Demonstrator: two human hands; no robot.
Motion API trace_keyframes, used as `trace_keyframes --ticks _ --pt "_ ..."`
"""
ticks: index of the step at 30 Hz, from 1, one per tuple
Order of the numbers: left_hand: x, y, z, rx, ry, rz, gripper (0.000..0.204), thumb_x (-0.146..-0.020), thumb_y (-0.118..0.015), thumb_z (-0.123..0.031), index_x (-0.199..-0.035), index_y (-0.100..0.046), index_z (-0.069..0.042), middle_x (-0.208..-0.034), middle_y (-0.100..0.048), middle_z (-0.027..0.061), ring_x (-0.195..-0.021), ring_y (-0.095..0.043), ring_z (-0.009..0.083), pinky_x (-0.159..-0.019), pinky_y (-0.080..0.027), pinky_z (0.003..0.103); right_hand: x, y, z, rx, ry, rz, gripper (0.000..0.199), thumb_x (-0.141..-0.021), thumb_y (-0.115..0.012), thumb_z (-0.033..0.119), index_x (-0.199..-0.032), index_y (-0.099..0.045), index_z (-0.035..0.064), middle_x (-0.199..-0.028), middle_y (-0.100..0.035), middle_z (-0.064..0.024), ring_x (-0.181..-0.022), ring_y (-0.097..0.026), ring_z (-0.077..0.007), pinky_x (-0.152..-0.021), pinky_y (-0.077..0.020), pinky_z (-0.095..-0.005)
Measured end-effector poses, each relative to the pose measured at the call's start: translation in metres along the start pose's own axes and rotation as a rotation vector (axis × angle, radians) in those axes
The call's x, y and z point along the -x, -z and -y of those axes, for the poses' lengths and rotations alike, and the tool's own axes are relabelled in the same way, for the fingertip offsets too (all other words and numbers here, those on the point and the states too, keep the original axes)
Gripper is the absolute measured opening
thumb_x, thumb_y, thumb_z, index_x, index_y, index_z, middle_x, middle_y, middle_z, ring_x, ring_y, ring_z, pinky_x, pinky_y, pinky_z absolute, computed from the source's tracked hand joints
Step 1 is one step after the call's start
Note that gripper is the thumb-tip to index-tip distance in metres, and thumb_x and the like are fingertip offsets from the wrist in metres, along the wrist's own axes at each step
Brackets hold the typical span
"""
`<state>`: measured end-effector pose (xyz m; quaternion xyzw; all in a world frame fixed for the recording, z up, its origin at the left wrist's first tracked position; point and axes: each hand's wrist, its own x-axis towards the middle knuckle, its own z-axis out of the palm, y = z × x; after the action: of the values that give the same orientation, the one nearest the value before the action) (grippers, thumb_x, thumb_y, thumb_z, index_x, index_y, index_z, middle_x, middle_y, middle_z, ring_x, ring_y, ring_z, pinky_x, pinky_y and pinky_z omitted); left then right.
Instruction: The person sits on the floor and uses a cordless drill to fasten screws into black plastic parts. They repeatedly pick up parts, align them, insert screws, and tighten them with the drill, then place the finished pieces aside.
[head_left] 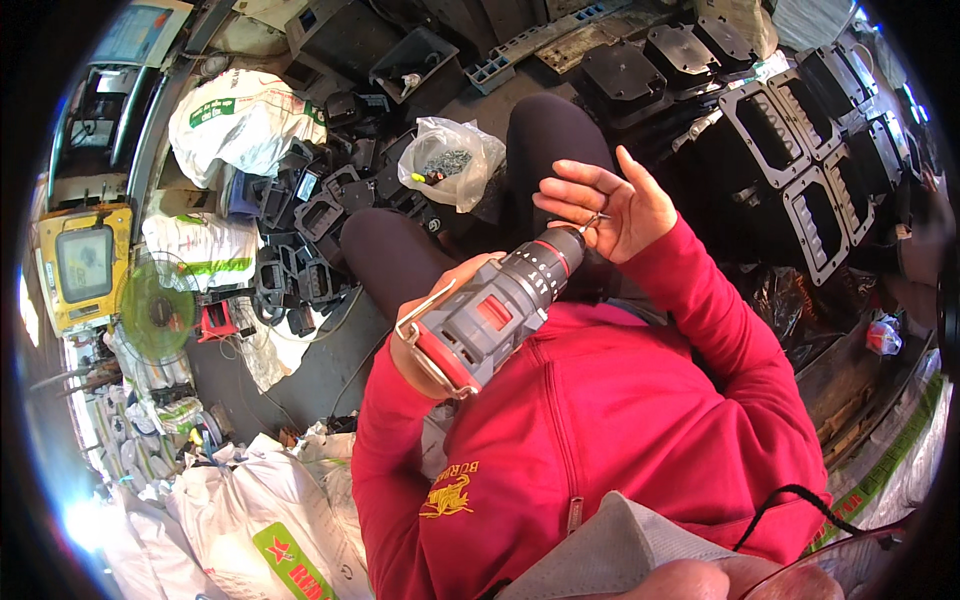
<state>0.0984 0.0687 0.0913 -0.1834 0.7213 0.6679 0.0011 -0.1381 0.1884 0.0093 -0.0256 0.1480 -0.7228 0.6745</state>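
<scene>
The drill is gripped by the left hand while a small screw is pinched at its tip by the right hand, so fingers could be nicked if the trigger is squeezed early.

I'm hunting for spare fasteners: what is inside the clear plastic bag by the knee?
The clear plastic bag holds a heap of small dark metal pieces, probably screws, with something yellowish at its edge. The crumpled plastic blurs them, and whatever lies lower is hidden.
</scene>
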Motion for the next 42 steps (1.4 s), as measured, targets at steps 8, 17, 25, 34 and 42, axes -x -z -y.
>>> trace_keyframes --ticks 8,17,25,34,42 --pt "0.016 -0.002 -0.003 -0.173 -0.129 -0.206 0.069 -0.067 -0.077 -0.018 -0.129 -0.048 -0.005 -0.121 -0.056 0.0104 -0.109 -0.057 0.0228 -0.093 -0.047 0.035 0.007 -0.006 -0.006 0.299 0.023 -0.024 0.059 -0.095 -0.045 0.047 -0.131 -0.046 0.0001 -0.132 -0.051 -0.0179 -0.122 -0.052 -0.0276 -0.089 -0.0501 -0.0349" --pt "0.027 0.008 -0.007 -0.605 -0.29 -0.211 0.076 -0.067 -0.081 -0.022 -0.132 -0.045 -0.005 -0.127 -0.053 0.0108 -0.116 -0.054 0.0249 -0.098 -0.043 0.036 0.012 0.013 -0.016 0.178 -0.015 -0.043 0.026 -0.091 -0.059 0.006 -0.117 -0.059 0.0022 -0.107 -0.065 -0.0105 -0.094 -0.066 -0.0177 -0.079 -0.0584 -0.0293" --pt "0.037 0.01 -0.01 -0.469 -0.21 -0.115 0.078 -0.066 -0.082 -0.022 -0.134 -0.044 -0.008 -0.127 -0.054 0.0086 -0.118 -0.053 0.0223 -0.1 -0.042 0.036 0.01 0.02 -0.013 0.334 -0.056 -0.029 0.022 -0.09 -0.061 0.004 -0.112 -0.061 0.0036 -0.103 -0.066 -0.0098 -0.084 -0.065 -0.0135 -0.065 -0.056 -0.0228" --pt "0.043 0.01 -0.008 -0.25 -0.123 -0.076 0.075 -0.07 -0.077 -0.02 -0.134 -0.042 -0.007 -0.127 -0.053 0.0085 -0.115 -0.054 0.0214 -0.098 -0.045 0.035 0.006 0.026 -0.013 0.308 -0.133 0.04 0.023 -0.089 -0.062 0.004 -0.112 -0.061 0.0027 -0.098 -0.066 -0.0106 -0.077 -0.065 -0.0127 -0.062 -0.0557 -0.023" --pt "0.046 0.005 -0.003 -0.235 -0.073 -0.069 0.075 -0.067 -0.078 -0.018 -0.132 -0.044 -0.006 -0.126 -0.053 0.009 -0.115 -0.053 0.0217 -0.098 -0.044 0.035 0.009 0.011 -0.005 0.506 -0.275 -0.062 0.029 -0.089 -0.065 0.011 -0.116 -0.059 0.0029 -0.097 -0.066 -0.0104 -0.071 -0.063 -0.01 -0.061 -0.0543 -0.0207"
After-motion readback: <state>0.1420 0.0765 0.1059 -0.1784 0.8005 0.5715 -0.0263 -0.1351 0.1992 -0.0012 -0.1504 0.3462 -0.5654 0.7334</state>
